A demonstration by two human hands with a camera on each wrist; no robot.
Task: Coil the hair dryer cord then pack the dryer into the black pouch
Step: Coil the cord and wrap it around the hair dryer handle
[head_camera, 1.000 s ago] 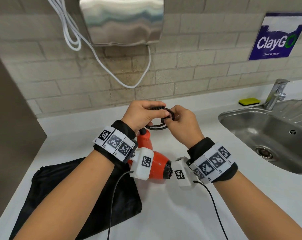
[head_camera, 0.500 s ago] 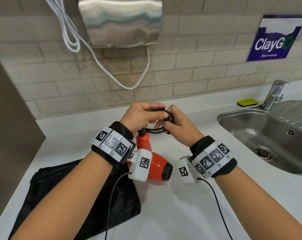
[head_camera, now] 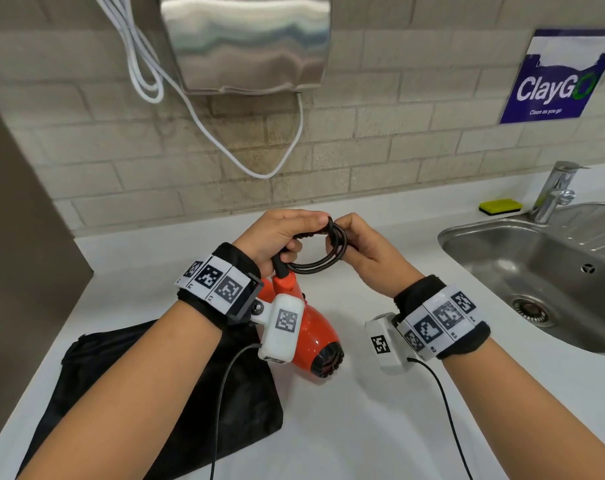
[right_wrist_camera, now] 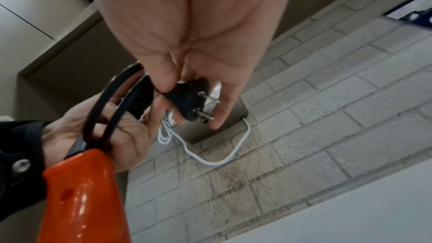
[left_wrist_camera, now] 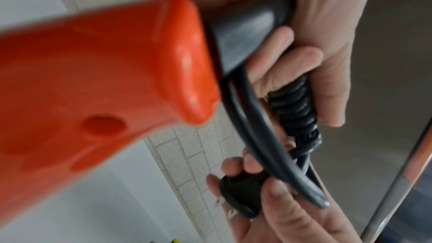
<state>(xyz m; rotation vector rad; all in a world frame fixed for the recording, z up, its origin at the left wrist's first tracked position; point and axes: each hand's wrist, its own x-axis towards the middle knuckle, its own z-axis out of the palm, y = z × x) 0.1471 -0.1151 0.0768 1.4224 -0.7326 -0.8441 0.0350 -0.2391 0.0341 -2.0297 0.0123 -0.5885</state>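
Note:
The orange hair dryer [head_camera: 314, 334] hangs nozzle-down above the counter, its handle [left_wrist_camera: 93, 80] [right_wrist_camera: 81, 197] pointing up. Its black cord [head_camera: 323, 263] [left_wrist_camera: 259, 141] [right_wrist_camera: 103, 108] is wound into a small loop. My left hand [head_camera: 280, 233] [left_wrist_camera: 311, 58] grips the wrapped part of the loop at the top. My right hand [head_camera: 359, 244] [right_wrist_camera: 194, 73] pinches the black plug [right_wrist_camera: 187, 99] [left_wrist_camera: 240, 193] at the loop's right side, prongs pointing away. The black pouch [head_camera: 162, 403] lies flat on the counter at lower left, partly under my left arm.
A steel sink [head_camera: 536, 271] with a tap [head_camera: 553, 192] sits at the right, a yellow sponge [head_camera: 500, 206] behind it. On the brick wall hang a steel hand dryer [head_camera: 245, 43] with a white cable [head_camera: 224, 147] and a blue sign [head_camera: 557, 77]. White countertop [head_camera: 346, 427] lies below.
The hands have stayed close together at the cord loop. The right hand has shifted its hold from the loop's lower right up to its top right, beside the left hand.

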